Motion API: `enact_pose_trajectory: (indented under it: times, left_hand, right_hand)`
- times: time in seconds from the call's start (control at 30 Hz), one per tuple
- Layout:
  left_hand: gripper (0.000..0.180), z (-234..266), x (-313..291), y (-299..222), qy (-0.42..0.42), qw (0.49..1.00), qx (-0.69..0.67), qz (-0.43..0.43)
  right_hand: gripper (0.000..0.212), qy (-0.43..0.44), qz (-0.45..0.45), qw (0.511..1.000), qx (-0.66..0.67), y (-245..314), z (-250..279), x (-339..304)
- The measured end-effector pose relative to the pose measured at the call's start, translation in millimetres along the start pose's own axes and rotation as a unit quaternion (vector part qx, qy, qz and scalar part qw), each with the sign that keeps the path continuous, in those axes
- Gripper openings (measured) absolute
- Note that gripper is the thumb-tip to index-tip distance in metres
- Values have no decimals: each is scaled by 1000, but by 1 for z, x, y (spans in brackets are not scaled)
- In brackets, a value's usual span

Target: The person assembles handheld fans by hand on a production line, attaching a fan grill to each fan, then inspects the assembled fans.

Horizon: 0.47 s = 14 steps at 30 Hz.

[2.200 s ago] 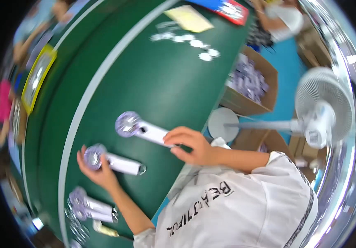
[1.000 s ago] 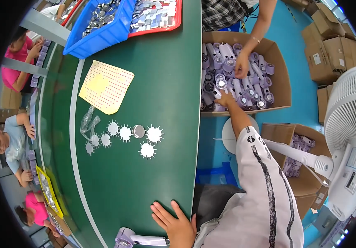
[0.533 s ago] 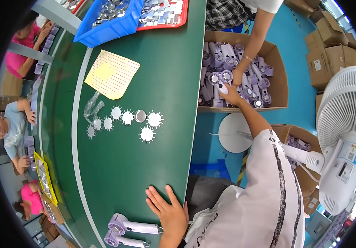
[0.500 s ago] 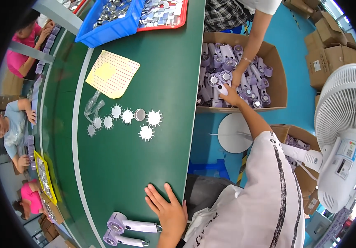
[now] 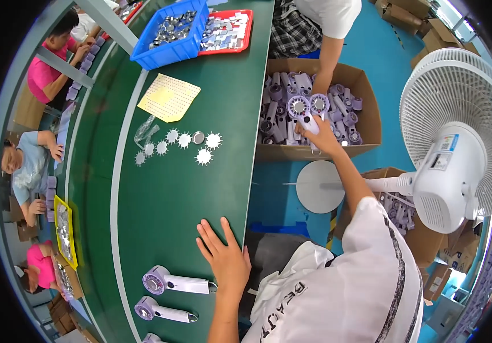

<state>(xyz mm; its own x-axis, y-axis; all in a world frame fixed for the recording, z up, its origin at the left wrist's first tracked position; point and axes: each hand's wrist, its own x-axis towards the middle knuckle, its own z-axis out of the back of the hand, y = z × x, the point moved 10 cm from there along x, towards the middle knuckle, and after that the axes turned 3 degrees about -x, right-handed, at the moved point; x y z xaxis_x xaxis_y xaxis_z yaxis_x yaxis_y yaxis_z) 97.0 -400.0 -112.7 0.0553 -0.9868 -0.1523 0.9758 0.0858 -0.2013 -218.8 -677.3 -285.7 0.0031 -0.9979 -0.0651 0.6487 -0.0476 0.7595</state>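
My left hand [image 5: 227,260] lies flat on the green tabletop [image 5: 171,217] near its right edge, fingers spread, holding nothing. Beyond the table edge, my right hand [image 5: 325,136] grips the handles of two purple-and-white handheld fans [image 5: 299,107], held above a cardboard box [image 5: 378,123] of similar fans. Their round heads point away from my hand. A co-worker's arm [image 5: 327,66] reaches into the box just behind those heads, its fingers mostly hidden. Close to my left forearm, a handheld fan [image 5: 188,284] and a second handheld fan [image 5: 168,312] lie on the table, with part of another below.
Several silver spiked discs [image 5: 204,156] lie mid-table by a yellow sticker sheet [image 5: 169,98]. Farther off stand a blue bin [image 5: 171,51] of metal parts and a red tray [image 5: 250,28]. On my right is a large white standing fan [image 5: 437,166]. Co-workers sit across the table.
The two fans in my right hand have come up closer to the camera, heads larger now. My head view has shifted; my left hand stays flat on the table.
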Motion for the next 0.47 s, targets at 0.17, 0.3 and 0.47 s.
enact_pose_trajectory:
  times: [0.17,0.3,0.47]
  left_hand:
    - [93,3,4,-3,-23,1000,-11,-7]
    - [99,11,5,3,-56,998,-16,-17]
    - [94,-9,-15,43,-34,991,-127,4]
  right_hand:
    - [73,32,-13,999,24,94,39,-69]
    - [64,83,53,992,83,168,41,-103]
    - [77,193,202,940,198,248,0,-129]
